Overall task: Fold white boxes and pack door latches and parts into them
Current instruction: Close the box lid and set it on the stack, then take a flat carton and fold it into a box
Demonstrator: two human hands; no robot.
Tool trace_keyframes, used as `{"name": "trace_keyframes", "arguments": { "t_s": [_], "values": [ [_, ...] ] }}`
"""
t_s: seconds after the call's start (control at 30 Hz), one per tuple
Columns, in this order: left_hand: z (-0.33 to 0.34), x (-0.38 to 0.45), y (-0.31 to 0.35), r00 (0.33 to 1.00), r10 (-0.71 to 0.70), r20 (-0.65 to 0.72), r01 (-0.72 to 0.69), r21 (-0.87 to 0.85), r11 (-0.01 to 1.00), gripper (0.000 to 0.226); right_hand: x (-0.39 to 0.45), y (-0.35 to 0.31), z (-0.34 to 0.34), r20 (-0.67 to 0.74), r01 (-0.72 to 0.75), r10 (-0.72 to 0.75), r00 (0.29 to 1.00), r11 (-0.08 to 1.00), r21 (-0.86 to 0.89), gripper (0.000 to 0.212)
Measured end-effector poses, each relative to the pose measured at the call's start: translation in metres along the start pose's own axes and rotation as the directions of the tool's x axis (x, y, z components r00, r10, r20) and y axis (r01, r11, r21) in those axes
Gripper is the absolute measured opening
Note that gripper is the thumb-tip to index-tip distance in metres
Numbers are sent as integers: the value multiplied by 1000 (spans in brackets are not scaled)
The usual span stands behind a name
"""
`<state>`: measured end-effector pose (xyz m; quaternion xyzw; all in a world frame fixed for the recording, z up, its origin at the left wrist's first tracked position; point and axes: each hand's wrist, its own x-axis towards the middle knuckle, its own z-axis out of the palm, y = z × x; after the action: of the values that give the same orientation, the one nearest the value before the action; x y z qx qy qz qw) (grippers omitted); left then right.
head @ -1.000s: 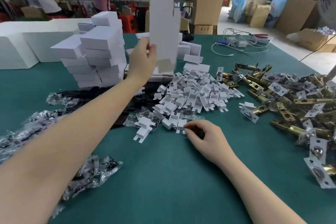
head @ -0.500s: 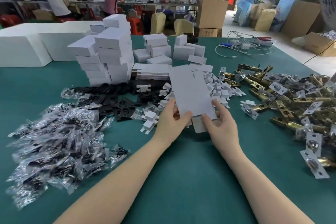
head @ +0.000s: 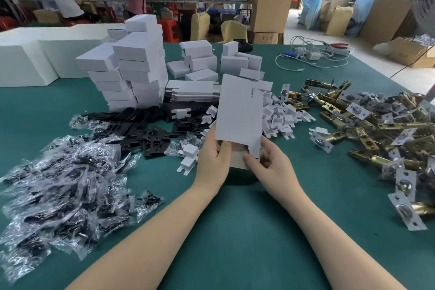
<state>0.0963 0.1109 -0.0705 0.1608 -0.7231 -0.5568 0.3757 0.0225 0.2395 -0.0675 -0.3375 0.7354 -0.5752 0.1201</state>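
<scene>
Your left hand and right hand are gripping the unfolded flat white cardboard box, fingers curled around its empty bottom flaps.

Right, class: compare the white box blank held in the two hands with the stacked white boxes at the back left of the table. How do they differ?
The held box blank is unfinished, its near end open and showing brown inside; the stacked boxes are closed on every side that shows. The blank is gripped above the table by the left hand and right hand; the stacked boxes rest in piles, untouched. The blank stands on end; the stacked boxes lie flat. Both are plain white card.
</scene>
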Motion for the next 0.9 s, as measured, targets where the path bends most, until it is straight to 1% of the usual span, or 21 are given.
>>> {"name": "trace_keyframes", "arguments": {
  "t_s": [0.07,0.13,0.2,0.23,0.3,0.4,0.53,0.6,0.67,0.7,0.73,0.8,0.9],
  "values": [
    [0,-1,2,997,61,37,-63,48,997,45,1,0,5,-109,-15,7,994,997,-74,34],
    [3,-4,4,988,116,103,-126,102,987,47,0,-2,8,-186,-29,6,983,992,-120,46],
    [4,-6,7,984,124,126,-141,141,980,51,-1,0,10,-207,-36,-5,978,980,-196,64],
    [4,-7,8,986,115,125,-132,144,981,51,-2,2,10,-206,-37,-18,978,966,-256,69],
    [4,-8,10,987,103,121,-119,137,983,50,-4,3,11,-206,-47,-33,978,928,-368,68],
    [4,-12,11,986,78,147,-97,131,987,47,-4,0,12,-249,-65,-44,967,909,-412,62],
    [8,-15,13,974,53,220,-79,113,991,52,-3,-2,6,-351,-144,22,936,934,-328,55],
    [10,-15,11,964,52,260,-93,149,984,68,-3,-3,4,-390,-154,37,920,950,-273,53],
    [12,-16,10,956,20,294,-86,213,973,88,-3,-3,4,-415,-128,30,909,970,-209,51],
    [13,-16,9,952,10,307,-88,242,966,93,-4,-3,4,-430,-111,27,902,979,-172,50],
    [15,-16,7,948,11,317,-99,264,960,95,-4,-3,5,-446,-100,30,895,986,-135,48],
    [16,-15,5,945,17,327,-116,288,951,93,-4,-4,5,-466,-84,47,884,995,-58,47],
    [15,-15,4,933,4,360,-97,240,966,86,-5,-4,2,-460,-51,43,887,999,-7,49]
  ]
}}
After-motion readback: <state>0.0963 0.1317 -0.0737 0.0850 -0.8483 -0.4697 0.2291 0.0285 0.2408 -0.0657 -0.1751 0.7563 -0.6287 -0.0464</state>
